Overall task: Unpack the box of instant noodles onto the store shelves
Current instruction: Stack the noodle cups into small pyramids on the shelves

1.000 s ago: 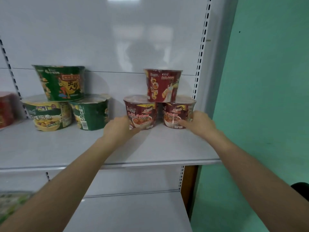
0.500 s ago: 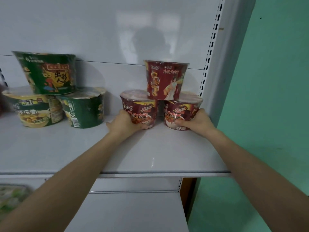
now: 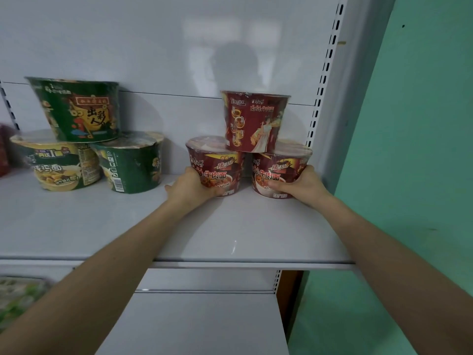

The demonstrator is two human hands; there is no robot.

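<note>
Three red instant noodle bowls form a small pyramid at the right end of the grey shelf (image 3: pixel 230 234). My left hand (image 3: pixel 190 188) grips the lower left red bowl (image 3: pixel 217 165) at its left side. On the other side, my right hand (image 3: pixel 300 185) holds the lower right red bowl (image 3: pixel 279 167), thumb across its front. The top red bowl (image 3: pixel 254 119) rests on the lids of both. The box is not in view.
Three green noodle bowls (image 3: pixel 76 111) are stacked the same way at the shelf's left. A red package (image 3: pixel 3 149) shows at the far left edge. The slotted upright (image 3: pixel 325 73) and a green wall (image 3: pixel 422 149) stand to the right. A lower shelf (image 3: pixel 199 326) lies beneath.
Both hands have closed in from the front onto the two lower red bowls. The view has moved nearer to the shelf.
</note>
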